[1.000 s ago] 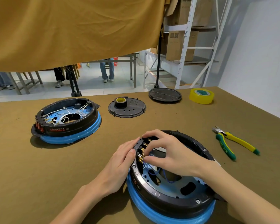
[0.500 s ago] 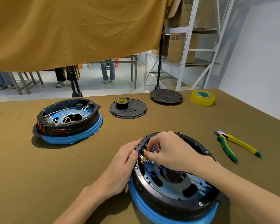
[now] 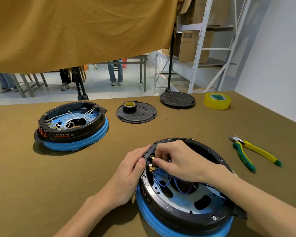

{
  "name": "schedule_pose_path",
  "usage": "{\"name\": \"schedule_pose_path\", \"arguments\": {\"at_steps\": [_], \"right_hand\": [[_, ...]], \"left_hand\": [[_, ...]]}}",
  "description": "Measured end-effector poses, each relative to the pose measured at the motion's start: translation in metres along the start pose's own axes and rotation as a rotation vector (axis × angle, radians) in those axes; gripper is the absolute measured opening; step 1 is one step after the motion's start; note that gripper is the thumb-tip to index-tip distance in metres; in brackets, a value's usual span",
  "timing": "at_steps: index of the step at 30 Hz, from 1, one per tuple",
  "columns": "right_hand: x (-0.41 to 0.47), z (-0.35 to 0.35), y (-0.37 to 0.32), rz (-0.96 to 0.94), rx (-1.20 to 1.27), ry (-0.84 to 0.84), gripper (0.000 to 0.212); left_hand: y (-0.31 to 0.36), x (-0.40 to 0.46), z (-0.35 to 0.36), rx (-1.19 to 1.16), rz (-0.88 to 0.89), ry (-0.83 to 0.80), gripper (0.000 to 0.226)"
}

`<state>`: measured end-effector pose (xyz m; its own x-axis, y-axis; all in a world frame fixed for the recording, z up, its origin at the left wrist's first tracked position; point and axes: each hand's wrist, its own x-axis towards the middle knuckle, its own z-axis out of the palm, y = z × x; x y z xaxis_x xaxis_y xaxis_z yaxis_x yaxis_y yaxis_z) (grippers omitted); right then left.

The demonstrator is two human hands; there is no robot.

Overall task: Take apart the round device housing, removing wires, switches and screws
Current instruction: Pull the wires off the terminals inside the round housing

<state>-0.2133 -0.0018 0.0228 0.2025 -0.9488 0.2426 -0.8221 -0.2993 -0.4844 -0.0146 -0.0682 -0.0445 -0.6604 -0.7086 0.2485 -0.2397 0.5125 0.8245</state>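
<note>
**Hands on near housing, switch block**

Second housing [image 3: 72, 124] sits at the table's [image 3: 24, 177] left. Your left hand [image 3: 128, 173] presses flat against the near-edge round housing's [image 3: 183, 218] outer rim. Your right hand [image 3: 181, 161] reaches inside, fingertips pinching a switch terminal [image 3: 151, 158] above blue wires [image 3: 167, 183]. Pliers [image 3: 251, 153] lie at right.

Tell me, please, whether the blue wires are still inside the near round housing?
Still inside: the blue wires loop across the floor of the near black-and-blue round housing, running toward the brass terminals.
</note>
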Motion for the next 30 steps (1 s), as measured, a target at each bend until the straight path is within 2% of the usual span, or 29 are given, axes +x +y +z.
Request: {"name": "schedule_pose_path", "arguments": {"at_steps": [8,30], "right_hand": [[-0.0041,0.0028,0.0049,-0.032,0.009,0.023,0.019],[-0.008,-0.0015,0.0062,-0.054,0.029,-0.026,0.015]], "left_hand": [[-0.0024,-0.0006,0.0042,0.047,-0.005,0.031,0.065],[-0.0038,-0.0013,0.0046,0.02,-0.006,0.039,0.063]]}}
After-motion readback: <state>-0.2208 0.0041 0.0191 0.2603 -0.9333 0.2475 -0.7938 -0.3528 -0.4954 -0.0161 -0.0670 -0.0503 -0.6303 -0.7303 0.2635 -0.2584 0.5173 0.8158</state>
